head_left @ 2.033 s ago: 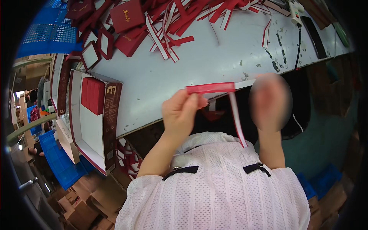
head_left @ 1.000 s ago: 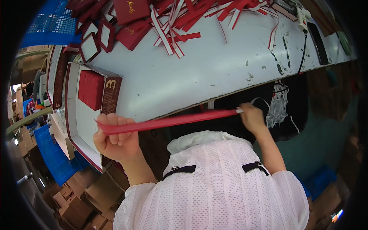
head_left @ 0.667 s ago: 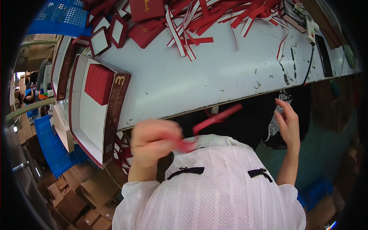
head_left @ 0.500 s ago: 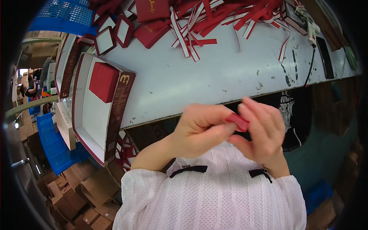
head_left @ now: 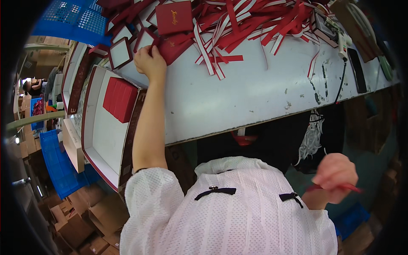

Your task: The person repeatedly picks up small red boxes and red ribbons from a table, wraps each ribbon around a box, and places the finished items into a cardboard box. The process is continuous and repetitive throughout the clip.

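My left hand [head_left: 151, 63] reaches over the table to the pile of small red boxes at the far left. Its fingers are closed on the edge of a red box part with a white inside [head_left: 145, 39]. Beside it lie a square red box [head_left: 174, 18] with gold lettering and another white-lined box part [head_left: 120, 53]. My right hand [head_left: 338, 172], blurred by motion, is off the table at the lower right. It is closed around a strip of red ribbon [head_left: 352, 187], whose ends stick out on both sides of the fist.
Many red and white ribbons [head_left: 229, 40] are heaped along the far side of the table [head_left: 238, 97]. An open carton [head_left: 95, 140] at the left holds a stack of red boxes [head_left: 120, 99]. A black flat device [head_left: 357, 70] and a power strip [head_left: 343, 44] lie right.
My hands have parted from the red ribbon they held together. The left has gone forward left to the boxes; the right has swung down and right with a red strip.
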A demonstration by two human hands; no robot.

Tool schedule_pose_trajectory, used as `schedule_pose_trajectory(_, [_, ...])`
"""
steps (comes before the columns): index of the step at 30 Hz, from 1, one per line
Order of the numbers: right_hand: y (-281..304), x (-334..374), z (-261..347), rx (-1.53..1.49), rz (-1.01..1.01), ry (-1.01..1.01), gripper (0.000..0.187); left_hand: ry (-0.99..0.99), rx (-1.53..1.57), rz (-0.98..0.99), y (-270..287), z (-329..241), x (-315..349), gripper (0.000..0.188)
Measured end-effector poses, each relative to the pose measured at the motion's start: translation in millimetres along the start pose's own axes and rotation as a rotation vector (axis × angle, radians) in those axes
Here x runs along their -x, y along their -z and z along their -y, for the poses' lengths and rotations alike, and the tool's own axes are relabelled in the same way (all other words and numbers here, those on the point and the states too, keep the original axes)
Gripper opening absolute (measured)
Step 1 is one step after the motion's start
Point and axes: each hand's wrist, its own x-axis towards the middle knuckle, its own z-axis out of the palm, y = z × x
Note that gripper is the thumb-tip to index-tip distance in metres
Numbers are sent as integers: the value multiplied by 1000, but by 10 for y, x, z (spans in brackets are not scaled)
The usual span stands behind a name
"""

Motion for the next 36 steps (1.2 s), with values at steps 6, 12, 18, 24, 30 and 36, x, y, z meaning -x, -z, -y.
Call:
schedule_pose_trajectory(6, [-379,100,-378,122,153,-403,5,404,1631,143,857,-975,603,21])
schedule_pose_trajectory(12, [-563,-187,-609,-236,-206,-735,13,865,2250,780,1373,-1275,1070,36])
schedule_pose_trajectory(18, [-491,-195,-706,-450,-216,-692,12,1092,2122,1094,1526,-1296,1323,53])
schedule_pose_trajectory(24, [-413,-37,-836,83,-160,-748,14,872,2145,1390,1470,-1212,1313,41])
schedule_pose_trajectory(30, [-491,-23,-374,-146,-36,-775,11,619,1747,936,1457,-1504,1446,22])
schedule_pose_trajectory(36, [-649,-133,-552,312,30,-333,21,460,1715,1035,1571,-1581,1418,25])
